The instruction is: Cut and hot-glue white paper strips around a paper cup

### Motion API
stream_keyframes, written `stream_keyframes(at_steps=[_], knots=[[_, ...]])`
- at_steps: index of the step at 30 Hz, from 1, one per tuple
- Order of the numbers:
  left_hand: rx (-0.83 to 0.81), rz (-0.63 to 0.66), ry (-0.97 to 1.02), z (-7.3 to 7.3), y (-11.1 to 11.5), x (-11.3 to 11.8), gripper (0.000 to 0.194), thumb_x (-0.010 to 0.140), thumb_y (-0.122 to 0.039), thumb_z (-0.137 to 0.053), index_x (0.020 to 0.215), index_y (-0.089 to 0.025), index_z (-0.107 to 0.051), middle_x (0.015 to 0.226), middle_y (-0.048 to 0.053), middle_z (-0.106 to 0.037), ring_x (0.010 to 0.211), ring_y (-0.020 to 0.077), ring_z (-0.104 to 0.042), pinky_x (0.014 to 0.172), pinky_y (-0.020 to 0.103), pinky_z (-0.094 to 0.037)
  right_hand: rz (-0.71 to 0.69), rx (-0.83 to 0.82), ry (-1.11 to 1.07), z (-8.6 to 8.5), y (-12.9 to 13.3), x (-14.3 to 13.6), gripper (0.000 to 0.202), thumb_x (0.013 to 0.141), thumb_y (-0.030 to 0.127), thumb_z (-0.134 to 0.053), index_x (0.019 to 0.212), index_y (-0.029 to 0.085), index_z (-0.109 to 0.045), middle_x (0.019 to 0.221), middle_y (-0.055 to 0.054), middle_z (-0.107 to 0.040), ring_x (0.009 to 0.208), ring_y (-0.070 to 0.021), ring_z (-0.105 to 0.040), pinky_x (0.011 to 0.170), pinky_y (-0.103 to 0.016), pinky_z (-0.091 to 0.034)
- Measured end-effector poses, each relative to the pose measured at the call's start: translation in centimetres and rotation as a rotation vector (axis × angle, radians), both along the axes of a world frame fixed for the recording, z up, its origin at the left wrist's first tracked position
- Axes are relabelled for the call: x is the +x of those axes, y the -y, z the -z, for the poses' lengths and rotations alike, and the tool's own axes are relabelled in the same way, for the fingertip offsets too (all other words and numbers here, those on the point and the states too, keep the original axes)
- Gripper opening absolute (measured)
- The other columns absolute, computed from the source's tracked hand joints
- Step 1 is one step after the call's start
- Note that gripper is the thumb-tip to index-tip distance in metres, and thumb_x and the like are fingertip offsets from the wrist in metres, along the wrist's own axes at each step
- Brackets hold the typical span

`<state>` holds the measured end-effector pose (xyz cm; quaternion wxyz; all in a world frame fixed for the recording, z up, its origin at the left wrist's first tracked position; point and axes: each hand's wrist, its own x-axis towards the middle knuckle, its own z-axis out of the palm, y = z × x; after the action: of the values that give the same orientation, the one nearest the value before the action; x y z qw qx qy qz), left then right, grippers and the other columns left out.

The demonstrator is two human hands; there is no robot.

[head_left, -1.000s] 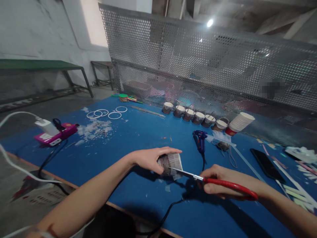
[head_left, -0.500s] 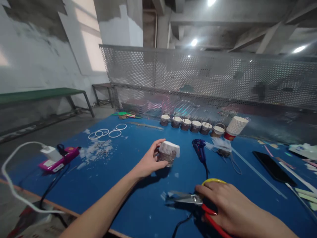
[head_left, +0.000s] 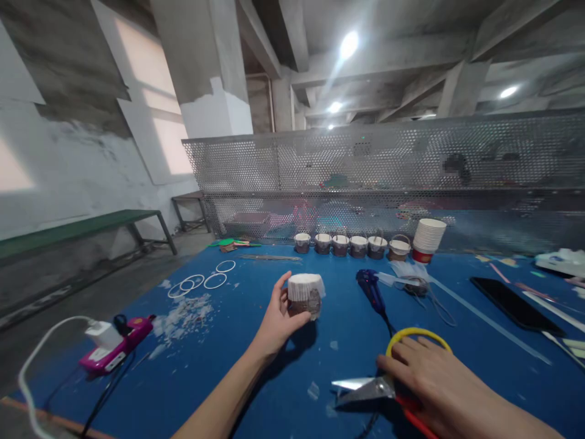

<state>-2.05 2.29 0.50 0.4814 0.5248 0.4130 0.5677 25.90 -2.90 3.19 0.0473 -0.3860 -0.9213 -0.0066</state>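
Holding wrapped cup (head_left: 302,297), left hand (head_left: 280,320), scissors (head_left: 369,390), right hand (head_left: 426,373), red cup (head_left: 422,256) (marking unreadable)

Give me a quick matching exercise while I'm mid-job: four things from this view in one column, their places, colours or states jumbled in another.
1 Scissors
2 Glue gun
3 Phone
4 Power strip

A Magenta, on the left
B Black, lying flat
C Blades parted, at the right hand
D Dark blue, beyond the right hand

Pairs: 1-C, 2-D, 3-B, 4-A
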Motion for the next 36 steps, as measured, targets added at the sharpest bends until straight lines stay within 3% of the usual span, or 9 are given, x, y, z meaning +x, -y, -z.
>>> stream_keyframes(at_steps=[4,7,10,17,21,26,30,33,36], knots=[[0.008,-0.026,-0.031,-0.1,-0.1,0.1,0.104,0.058,-0.033,-0.076,0.144,-0.029,-0.018,0.134,0.013,-0.049,0.120,0.0268,-0.053,0.101,0.042,-0.043,0.046,0.076,0.005,-0.6,-0.3,1.3,0.027,0.073,0.009,-0.056,0.096,0.022,-0.065,0.087,-0.011,-0.067,0.075,-0.0274,-0.064,0.064,-0.035,-0.044],[0.016,-0.057,-0.033,-0.3,0.0,0.2,0.100,0.060,-0.030,-0.075,0.142,-0.030,-0.019,0.132,0.011,-0.050,0.122,0.0265,-0.052,0.103,0.044,-0.041,0.032,0.030,-0.075,-1.5,-0.1,1.8,0.033,0.076,0.012,-0.058,0.107,0.022,-0.064,0.096,-0.012,-0.068,0.085,-0.0285,-0.065,0.071,-0.038,-0.048],[0.026,-0.105,-0.036,-0.5,0.1,0.2,0.095,0.060,-0.028,-0.074,0.139,-0.033,-0.021,0.131,0.009,-0.049,0.123,0.0255,-0.050,0.104,0.042,-0.039,0.095,-0.007,-0.054,-1.8,0.0,1.8,0.032,0.073,0.008,-0.058,0.100,0.022,-0.066,0.092,-0.011,-0.068,0.081,-0.0284,-0.066,0.068,-0.038,-0.049],[0.031,-0.209,-0.077,-0.6,0.2,0.2,0.085,0.063,-0.029,-0.073,0.133,-0.033,-0.026,0.128,0.008,-0.047,0.115,0.0235,-0.054,0.100,0.041,-0.043,0.082,-0.088,-0.170,-1.4,-0.3,0.5,0.042,0.076,0.009,-0.058,0.115,0.024,-0.062,0.104,-0.011,-0.067,0.092,-0.0262,-0.064,0.076,-0.038,-0.051],[0.023,-0.240,-0.078,-0.3,0.1,0.2,0.083,0.063,-0.028,-0.074,0.133,-0.031,-0.029,0.128,0.009,-0.046,0.107,0.0209,-0.058,0.096,0.037,-0.045,0.059,-0.045,-0.222,-0.8,-0.7,-0.2,0.036,0.081,0.016,-0.058,0.116,0.024,-0.061,0.102,-0.010,-0.067,0.091,-0.0244,-0.064,0.076,-0.034,-0.050],[0.048,-0.269,-0.028,0.0,0.1,0.5,0.082,0.063,-0.025,-0.074,0.135,-0.030,-0.034,0.135,0.009,-0.047,0.103,0.0186,-0.060,0.096,0.035,-0.045,0.141,-0.072,-0.256,-0.2,-1.6,-1.0,0.037,0.082,0.018,-0.055,0.118,0.023,-0.062,0.105,-0.012,-0.067,0.098,-0.0273,-0.063,0.081,-0.038,-0.049],[0.024,-0.240,0.045,-0.1,0.3,0.7,0.078,0.066,-0.019,-0.065,0.138,-0.027,-0.036,0.130,0.009,-0.054,0.105,0.0184,-0.060,0.097,0.034,-0.045,0.267,-0.215,-0.439,0.2,-2.5,-2.4,0.044,0.079,0.025,-0.060,0.123,0.019,-0.059,0.114,-0.013,-0.065,0.106,-0.0298,-0.060,0.090,-0.042,-0.046],[0.012,-0.242,0.048,-0.3,0.3,0.9,0.079,0.065,-0.015,-0.062,0.140,-0.025,-0.037,0.124,0.009,-0.058,0.107,0.0188,-0.060,0.098,0.034,-0.044,0.322,-0.478,-0.659,0.8,-2.9,-3.6,0.043,0.077,0.034,-0.064,0.117,0.018,-0.059,0.094,-0.007,-0.066,0.083,-0.0223,-0.061,0.077,-0.034,-0.049],[-0.004,-0.231,0.052,-0.5,0.4,1.1,0.081,0.066,-0.017,-0.067,0.140,-0.027,-0.036,0.121,0.009,-0.059,0.106,0.0197,-0.061,0.098,0.036,-0.045,0.287,-0.696,-0.845,1.5,-2.6,-4.3,0.040,0.076,0.040,-0.067,0.109,0.019,-0.059,0.074,0.001,-0.056,0.063,-0.0138,-0.051,0.062,-0.026,-0.045]])
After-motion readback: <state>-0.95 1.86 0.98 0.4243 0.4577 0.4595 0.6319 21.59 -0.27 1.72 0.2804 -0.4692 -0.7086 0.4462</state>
